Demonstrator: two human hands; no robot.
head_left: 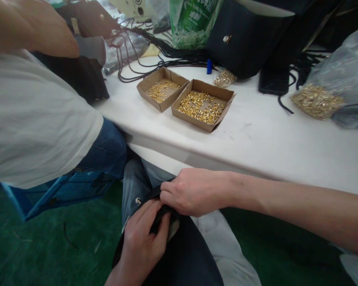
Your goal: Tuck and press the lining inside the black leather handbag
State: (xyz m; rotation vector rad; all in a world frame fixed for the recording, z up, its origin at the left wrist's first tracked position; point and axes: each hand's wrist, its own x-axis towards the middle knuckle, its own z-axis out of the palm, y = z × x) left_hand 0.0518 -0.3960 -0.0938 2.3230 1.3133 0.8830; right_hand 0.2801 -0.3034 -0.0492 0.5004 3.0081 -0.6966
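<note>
Clearly, the smooth black leather-like bag (186,254) lies across the person's lap, directly under both hands and touching them. Low on it, the left hand (144,234) grips the edge of its opening, fingers laid close together over the outside and the thumb reaching down into the dark gap. The right hand (189,192) is curled with its knuckles up against the bag's far edge, just beside the left fingertips; whether it pinches anything cannot be told, since the fingers' ends are hidden. On the bag, just past the left hand's fingers, sits a small pale clasp (138,201). Beyond the bag stretches a long white table (256,133), well apart from the hands. On it, beyond the bag, two brown open cardboard trays stand side by side: a smaller tray (148,97) with tiny gold pieces (162,90), and a larger tray (192,120) with longer gold pieces (207,112). Farther beyond the bag and to its right rests a clear plastic sack (318,99) full of gold pieces. To the bag's left are a co-worker's white shirt (32,119) and, lower, a blue plastic crate (77,190).
</note>
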